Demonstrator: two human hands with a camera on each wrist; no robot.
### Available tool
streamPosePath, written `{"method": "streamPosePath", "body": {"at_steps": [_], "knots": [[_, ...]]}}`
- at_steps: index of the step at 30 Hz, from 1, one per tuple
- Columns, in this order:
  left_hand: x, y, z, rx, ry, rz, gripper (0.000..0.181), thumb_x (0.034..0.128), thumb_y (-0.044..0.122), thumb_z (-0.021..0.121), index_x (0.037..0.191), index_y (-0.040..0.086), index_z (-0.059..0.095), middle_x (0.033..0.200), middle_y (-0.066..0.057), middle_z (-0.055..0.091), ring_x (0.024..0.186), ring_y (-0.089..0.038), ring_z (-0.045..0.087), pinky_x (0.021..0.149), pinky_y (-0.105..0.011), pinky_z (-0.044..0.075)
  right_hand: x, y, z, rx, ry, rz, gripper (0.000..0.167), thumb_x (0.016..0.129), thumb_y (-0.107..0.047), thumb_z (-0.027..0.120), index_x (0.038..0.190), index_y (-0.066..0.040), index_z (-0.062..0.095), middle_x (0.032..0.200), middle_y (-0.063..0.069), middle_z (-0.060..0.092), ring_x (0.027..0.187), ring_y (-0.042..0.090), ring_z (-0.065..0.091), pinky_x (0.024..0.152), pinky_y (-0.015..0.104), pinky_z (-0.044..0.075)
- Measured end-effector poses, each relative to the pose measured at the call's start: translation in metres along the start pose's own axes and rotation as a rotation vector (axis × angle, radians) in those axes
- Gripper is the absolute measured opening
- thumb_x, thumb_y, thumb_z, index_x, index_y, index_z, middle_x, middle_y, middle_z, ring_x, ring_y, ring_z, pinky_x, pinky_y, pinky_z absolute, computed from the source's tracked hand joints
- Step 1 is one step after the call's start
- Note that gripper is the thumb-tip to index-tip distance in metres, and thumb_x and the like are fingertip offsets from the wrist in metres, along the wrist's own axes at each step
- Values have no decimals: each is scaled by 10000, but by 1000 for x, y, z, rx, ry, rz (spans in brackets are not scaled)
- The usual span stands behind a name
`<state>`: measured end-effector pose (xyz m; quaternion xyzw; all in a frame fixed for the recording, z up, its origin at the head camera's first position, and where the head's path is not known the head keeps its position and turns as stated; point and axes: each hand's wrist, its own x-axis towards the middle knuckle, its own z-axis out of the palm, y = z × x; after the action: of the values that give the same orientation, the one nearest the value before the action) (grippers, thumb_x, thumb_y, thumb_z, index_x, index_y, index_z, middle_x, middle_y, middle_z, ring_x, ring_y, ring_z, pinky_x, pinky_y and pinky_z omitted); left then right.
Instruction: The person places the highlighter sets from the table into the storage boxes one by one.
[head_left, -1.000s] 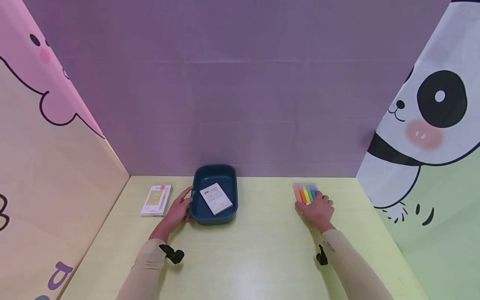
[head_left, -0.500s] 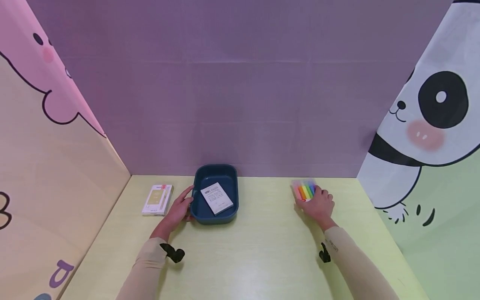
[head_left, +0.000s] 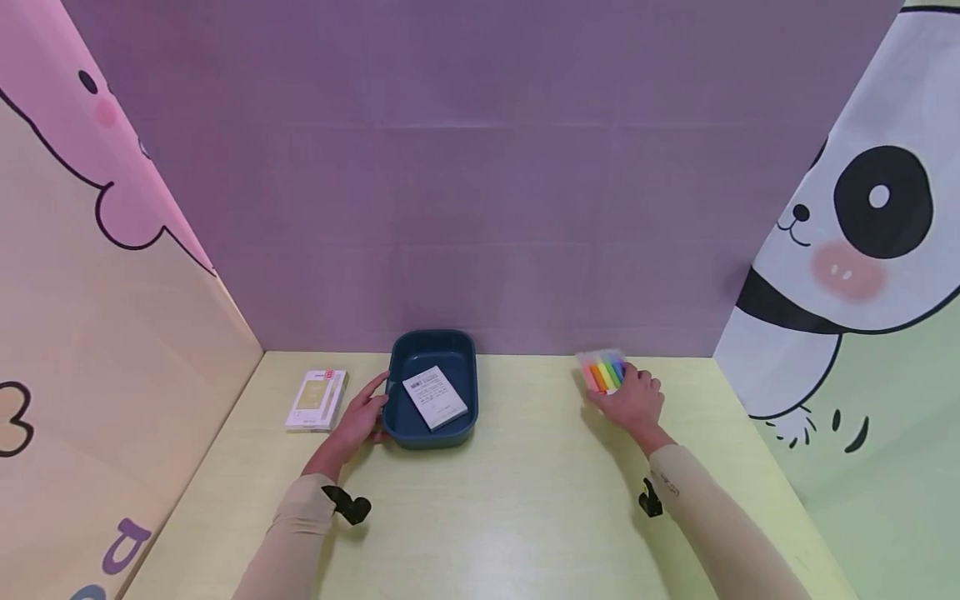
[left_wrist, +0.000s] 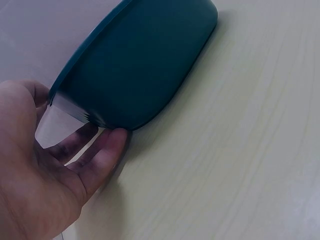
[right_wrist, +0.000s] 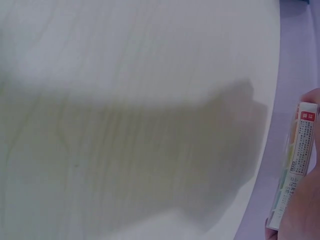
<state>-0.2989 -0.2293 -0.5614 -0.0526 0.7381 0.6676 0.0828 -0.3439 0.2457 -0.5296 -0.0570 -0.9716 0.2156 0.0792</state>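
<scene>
A dark blue tray [head_left: 431, 433] stands left of centre with a white printed box [head_left: 435, 397] lying inside. My left hand [head_left: 362, 417] is at its left side; in the left wrist view the fingers of that hand [left_wrist: 55, 170] touch the tray's [left_wrist: 135, 65] wall and lower edge. On the right, my right hand [head_left: 636, 404] grips a clear case of rainbow-coloured sticks [head_left: 606, 372], tilted above the table. In the right wrist view the case's narrow printed side [right_wrist: 296, 160] shows between thumb and fingers of the right hand [right_wrist: 305, 210], which is partly out of frame.
A white box with a yellow panel [head_left: 317, 400] lies on the pale table [head_left: 510, 500], left of my left hand. A purple backdrop [head_left: 480, 183] stands behind the table, with cartoon-printed panels on both sides. The right hand's shadow falls on the table.
My right hand has lifted the case of coloured sticks off the table and moved it slightly up and to the left. The left hand and tray keep their places.
</scene>
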Motion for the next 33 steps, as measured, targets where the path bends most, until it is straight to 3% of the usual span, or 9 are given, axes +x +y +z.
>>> {"method": "streamPosePath", "body": {"at_steps": [12,26,33], "knots": [[1,0,1,21,9,-7,514,1038,249,375,1542,283,277,1400,-231,415,892,-286,590,628,-365,542,-1,-17,-12,-27,-24,-42,917,750,-591,684,1359,44,425,1181,270,479,1049,423,415,856,562,365],[3,-1,1,-5,17,-17,504,1039,240,388,1533,287,302,1401,-235,428,922,-288,606,659,-418,557,2,-27,-10,-27,-26,-90,931,737,-610,689,1365,26,432,1173,254,492,1030,411,425,840,558,371],[-2,8,2,-14,-1,-25,511,1041,231,388,1541,271,288,1420,-243,407,949,-303,600,699,-465,556,4,-35,-8,-24,-41,-101,935,738,-609,678,1376,24,421,1192,247,484,1051,406,419,856,558,369]]}}
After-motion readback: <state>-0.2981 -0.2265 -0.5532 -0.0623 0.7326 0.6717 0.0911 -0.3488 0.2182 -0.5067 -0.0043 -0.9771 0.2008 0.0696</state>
